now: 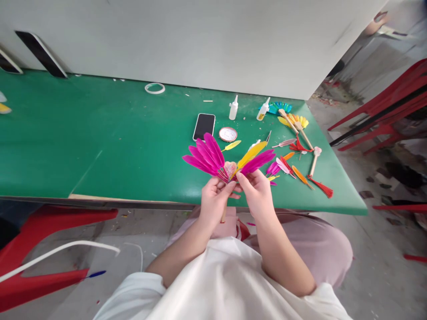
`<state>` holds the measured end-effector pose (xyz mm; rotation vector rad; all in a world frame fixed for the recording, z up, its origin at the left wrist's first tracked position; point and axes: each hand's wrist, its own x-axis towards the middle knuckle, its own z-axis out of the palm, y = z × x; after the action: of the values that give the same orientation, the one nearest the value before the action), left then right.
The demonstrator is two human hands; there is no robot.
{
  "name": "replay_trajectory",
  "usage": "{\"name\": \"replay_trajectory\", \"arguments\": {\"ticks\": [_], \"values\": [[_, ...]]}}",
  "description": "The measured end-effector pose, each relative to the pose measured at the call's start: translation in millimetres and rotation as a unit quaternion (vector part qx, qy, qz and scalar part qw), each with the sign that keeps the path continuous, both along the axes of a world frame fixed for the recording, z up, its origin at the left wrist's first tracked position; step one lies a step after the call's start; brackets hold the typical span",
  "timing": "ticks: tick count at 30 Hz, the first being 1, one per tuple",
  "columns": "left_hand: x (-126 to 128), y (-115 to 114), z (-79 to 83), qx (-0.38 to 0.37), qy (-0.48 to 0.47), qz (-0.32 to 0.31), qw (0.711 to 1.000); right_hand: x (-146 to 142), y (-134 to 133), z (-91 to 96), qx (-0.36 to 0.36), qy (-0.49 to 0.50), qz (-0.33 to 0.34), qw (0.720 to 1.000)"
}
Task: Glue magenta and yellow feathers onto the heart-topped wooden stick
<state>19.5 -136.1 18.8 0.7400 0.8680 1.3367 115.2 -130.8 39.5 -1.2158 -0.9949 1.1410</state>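
Note:
Close to the table's front edge, both hands are at a feather fan (210,153) with magenta feathers spread on its left and right sides. A pale heart-shaped piece (230,168) sits at its middle, and part of a stick handle shows below. My left hand (215,195) is closed around the fan's base. With thumb and fingers my right hand (256,189) pinches a yellow feather (251,155) by its lower end, against the fan's middle. Whether that feather is attached I cannot tell. Loose magenta, pink and orange feathers (302,175) lie right of the right hand.
On the green table (100,146) are a phone (204,126), a small round dish (228,134), two glue bottles (234,109) and a white tape ring (155,88). Finished-looking feather fans (296,121) and a tasselled stick (314,162) lie at right. A grey panel (187,44) stands behind.

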Motion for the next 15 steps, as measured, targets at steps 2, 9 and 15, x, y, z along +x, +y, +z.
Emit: {"name": "replay_trajectory", "arguments": {"ticks": [2, 9, 15], "values": [[0.3, 0.3, 0.5, 0.002, 0.001, 0.011, 1.0, -0.7, -0.5, 0.2, -0.004, 0.004, -0.001, 1.0], [1.5, 3.2, 4.5, 0.007, 0.033, 0.055, 0.998, -3.5, -0.2, 0.3, -0.004, 0.042, -0.004, 0.999], [2.5, 5.6, 1.4, 0.003, 0.021, 0.078, 0.997, -4.3, -0.4, 1.0, 0.007, 0.071, 0.011, 0.997]]}}
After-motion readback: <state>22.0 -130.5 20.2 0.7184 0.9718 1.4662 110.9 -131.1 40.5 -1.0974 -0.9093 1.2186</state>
